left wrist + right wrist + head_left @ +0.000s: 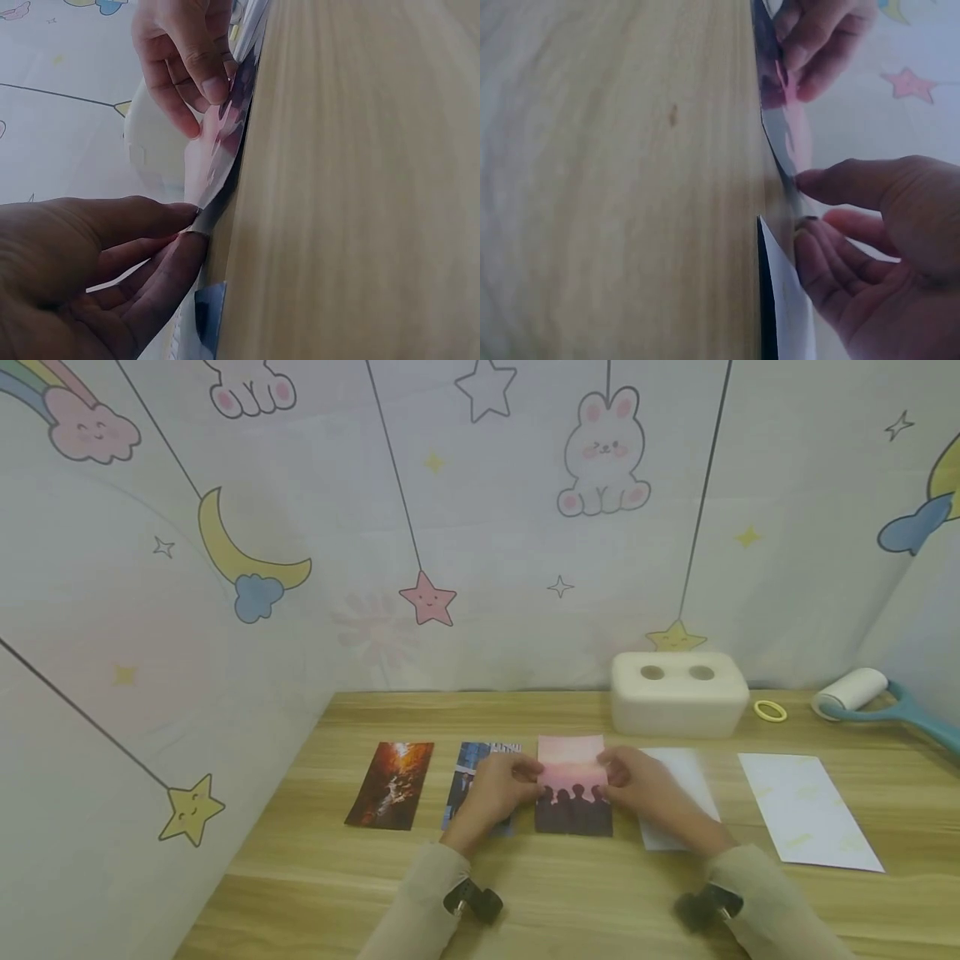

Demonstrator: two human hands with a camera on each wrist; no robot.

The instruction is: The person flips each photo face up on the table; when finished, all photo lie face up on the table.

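Both hands hold a photo (pixel 573 777) with a pink sky and dark silhouettes of people along its bottom. My left hand (pixel 498 789) pinches its left edge between thumb and fingers. Its right edge is pinched by my right hand (pixel 652 789). In the left wrist view the pink photo (pixel 217 146) bows slightly, its held side raised off the wood. A blue-toned photo (pixel 462 785) lies partly hidden under the left hand. Beneath the right hand and forearm is a white sheet (pixel 690 777), partly covered.
A photo of orange trees and a stream (pixel 393 785) lies at the left. On the right lies a white card (pixel 810 810) with faint yellow marks. Behind stand a cream box (pixel 678 697) with two holes, a yellow ring (pixel 770 711) and a lint roller (pixel 858 693).
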